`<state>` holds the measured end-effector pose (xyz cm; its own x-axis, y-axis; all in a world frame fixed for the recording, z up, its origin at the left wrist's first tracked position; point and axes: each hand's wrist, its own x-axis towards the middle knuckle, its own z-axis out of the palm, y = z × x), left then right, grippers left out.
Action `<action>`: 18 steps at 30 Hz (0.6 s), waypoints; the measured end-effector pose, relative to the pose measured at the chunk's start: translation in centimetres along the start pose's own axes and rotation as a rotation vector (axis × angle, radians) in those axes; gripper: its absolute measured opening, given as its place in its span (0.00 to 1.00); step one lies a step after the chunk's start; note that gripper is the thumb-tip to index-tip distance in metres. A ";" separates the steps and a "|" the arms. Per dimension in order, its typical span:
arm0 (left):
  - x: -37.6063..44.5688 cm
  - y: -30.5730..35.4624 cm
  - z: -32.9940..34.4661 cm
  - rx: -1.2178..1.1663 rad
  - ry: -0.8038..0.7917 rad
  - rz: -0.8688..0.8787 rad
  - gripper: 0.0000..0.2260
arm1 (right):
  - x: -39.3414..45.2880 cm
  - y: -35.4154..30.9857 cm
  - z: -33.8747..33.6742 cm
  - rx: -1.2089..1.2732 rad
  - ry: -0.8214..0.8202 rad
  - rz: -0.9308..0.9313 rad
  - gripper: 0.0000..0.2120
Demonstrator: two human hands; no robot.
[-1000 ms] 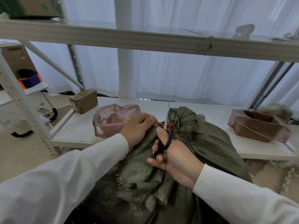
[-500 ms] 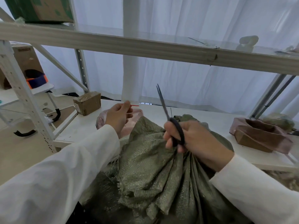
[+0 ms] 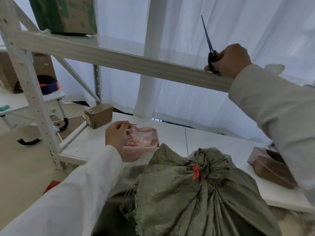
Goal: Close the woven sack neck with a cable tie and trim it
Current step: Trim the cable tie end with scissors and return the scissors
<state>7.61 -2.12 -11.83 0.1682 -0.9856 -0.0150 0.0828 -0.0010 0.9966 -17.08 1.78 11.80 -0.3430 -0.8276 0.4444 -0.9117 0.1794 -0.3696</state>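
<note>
- Woven sack (image 3: 196, 198): olive-green, lying against the front edge of the white tabletop (image 3: 172, 133); neck gathered into a tight bunched knob.
- Cable tie (image 3: 196, 172): red, cinched round the sack neck just below the knob; a short stub shows at the head, no long tail visible. Judged: tying and cutting look done.
- Left hand (image 3: 115, 135): fingers curled, pinching a thin red offcut (image 3: 133, 124) between thumb and fingertips, held over the pink tray (image 3: 141, 149) that holds red and pale scraps.
- Right hand (image 3: 228, 61): raised to the level of the upper shelf beam (image 3: 119, 58), fingers curled through the black handles of the scissors (image 3: 210, 51); blades closed, tip pointing up and away.
- Other items: small brown box (image 3: 98, 114) on the tabletop's left corner; brown container (image 3: 272, 169) at right, partly hidden by the sleeve; green carton (image 3: 64, 14) on the upper shelf.
- Step in hand, judged: clearing up, meaning discard the trimmed piece and put the scissors away.
- Handling notes: release the offcut low over the tray so the light strip does not flick onto the floor; keep the blades shut and pointed away from the face while the arm is up; set the scissors flat on the shelf, well in from its edge; then check the stub for a sharp corner that could snag the weave.
</note>
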 end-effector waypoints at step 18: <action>5.6 -6.7 -1.1 0.390 0.067 -0.328 0.22 | 3.4 1.7 2.0 -0.018 0.058 0.151 0.18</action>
<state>9.11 -7.46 -18.68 0.2588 -0.9097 -0.3248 -0.2287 -0.3844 0.8944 -19.37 -1.84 11.04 -0.4887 -0.7584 0.4313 -0.8525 0.3099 -0.4211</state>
